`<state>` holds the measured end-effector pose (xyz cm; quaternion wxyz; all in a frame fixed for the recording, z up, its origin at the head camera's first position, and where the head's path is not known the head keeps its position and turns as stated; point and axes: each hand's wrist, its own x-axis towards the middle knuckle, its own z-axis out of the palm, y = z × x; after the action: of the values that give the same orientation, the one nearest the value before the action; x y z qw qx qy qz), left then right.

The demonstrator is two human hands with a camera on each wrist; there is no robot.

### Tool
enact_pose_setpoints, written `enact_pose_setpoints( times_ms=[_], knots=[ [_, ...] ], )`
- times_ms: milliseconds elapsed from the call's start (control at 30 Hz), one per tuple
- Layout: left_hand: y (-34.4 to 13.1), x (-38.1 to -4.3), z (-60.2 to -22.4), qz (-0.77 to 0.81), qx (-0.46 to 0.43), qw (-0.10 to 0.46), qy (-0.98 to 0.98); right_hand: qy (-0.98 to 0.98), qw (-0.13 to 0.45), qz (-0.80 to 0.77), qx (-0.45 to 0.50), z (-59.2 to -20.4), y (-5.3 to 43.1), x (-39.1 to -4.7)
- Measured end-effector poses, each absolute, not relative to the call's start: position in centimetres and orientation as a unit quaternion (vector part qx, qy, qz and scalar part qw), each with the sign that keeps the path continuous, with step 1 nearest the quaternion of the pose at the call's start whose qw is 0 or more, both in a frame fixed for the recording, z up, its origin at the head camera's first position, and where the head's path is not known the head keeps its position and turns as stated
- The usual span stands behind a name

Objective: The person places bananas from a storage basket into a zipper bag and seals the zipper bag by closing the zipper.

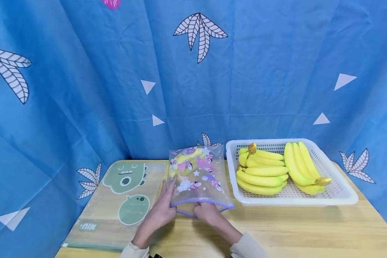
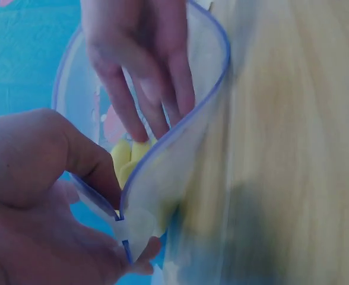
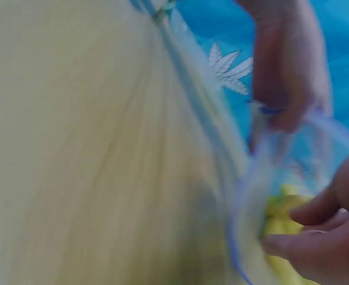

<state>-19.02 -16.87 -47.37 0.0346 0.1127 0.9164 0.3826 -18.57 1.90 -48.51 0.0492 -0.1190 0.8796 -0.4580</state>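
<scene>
A clear zip bag (image 1: 209,193) with pink cartoon prints and a purple rim lies on the table, its mouth gaping toward me. Inside it, toward the far end, is a bunch of yellow bananas (image 2: 126,159), partly seen through the plastic. My left hand (image 1: 161,211) pinches the left corner of the bag's rim, its thumb at the mouth. Through the opening reaches my right hand (image 1: 208,213), fingers extended down and fingertips right at the bananas. In the head view the bag's front hides those fingers.
On the left lies a flat zip bag (image 1: 100,204) with green dinosaur prints. A white plastic basket (image 1: 296,202) stands at the right with several bananas (image 1: 264,179) in bunches. Behind the wooden table (image 1: 277,229) hangs a blue patterned curtain (image 1: 193,89).
</scene>
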Motion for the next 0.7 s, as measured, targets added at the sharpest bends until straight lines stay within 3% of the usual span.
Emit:
enact_pose_setpoints(
  times_ms=[233,467,700],
  knots=[
    [-16.6,-18.2,-47.3,0.383,0.101,0.037,0.918,0.854,0.101,-0.455,-0.232,-45.9,5.3,-16.7],
    [-16.4,-18.0,-47.4,0.432,0.123,-0.012,0.894,0.796,0.173,-0.515,-0.267,-43.7,7.2,-16.2],
    [-15.6,-18.1,-47.0,0.461,0.105,-0.016,0.881,0.791,0.149,-0.512,-0.299,-41.4,9.9,-16.2]
  ],
)
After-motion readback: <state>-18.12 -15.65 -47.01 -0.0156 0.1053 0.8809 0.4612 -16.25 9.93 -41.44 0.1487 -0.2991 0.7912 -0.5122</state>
